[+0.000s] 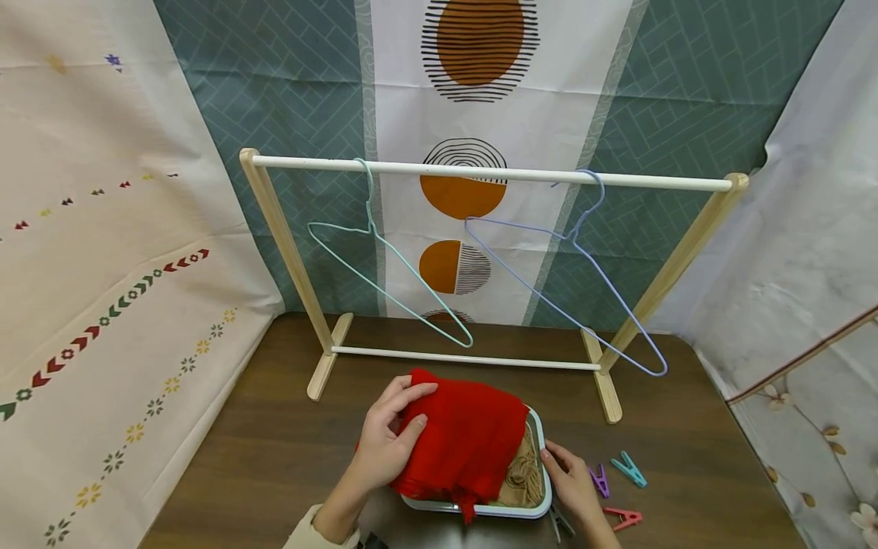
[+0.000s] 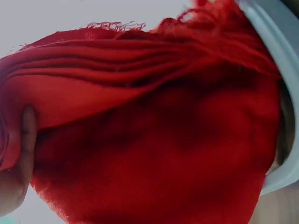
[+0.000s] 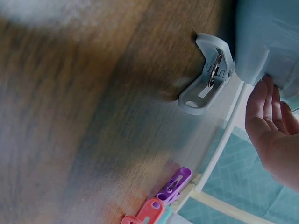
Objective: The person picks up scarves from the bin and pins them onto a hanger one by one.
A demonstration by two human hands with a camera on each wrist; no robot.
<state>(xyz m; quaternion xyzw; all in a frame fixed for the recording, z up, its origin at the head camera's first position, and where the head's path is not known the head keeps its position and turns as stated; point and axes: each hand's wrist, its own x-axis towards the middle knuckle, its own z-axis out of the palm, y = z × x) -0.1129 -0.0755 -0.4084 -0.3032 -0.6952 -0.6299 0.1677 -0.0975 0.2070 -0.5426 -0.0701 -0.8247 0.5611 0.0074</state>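
Observation:
A folded red scarf (image 1: pixel 466 435) with a fringe covers most of a pale blue plastic basket (image 1: pixel 539 435). My left hand (image 1: pixel 389 438) grips the scarf's left side, its thumb and fingers spread across the fold. In the left wrist view, stacked layers of the red scarf (image 2: pixel 154 154) hang beside the basket's rim (image 2: pixel 275 42), and a finger (image 2: pixel 29 135) presses into the fold. At the basket's right side, my right hand (image 1: pixel 572 480) touches the outer wall with nearly straight fingers. The right wrist view has that hand (image 3: pixel 275 126) against the basket's wall (image 3: pixel 261 42).
Beige fringed cloth (image 1: pixel 524 473) lies in the basket. Purple (image 1: pixel 600 480), teal (image 1: pixel 629 469) and red (image 1: pixel 623 518) clothespins lie to the right; a grey clothespin (image 3: pixel 210 77) is beside the basket. Behind, a wooden rack (image 1: pixel 439 168) bears a green hanger (image 1: pixel 405 305) and a blue hanger (image 1: pixel 604 274).

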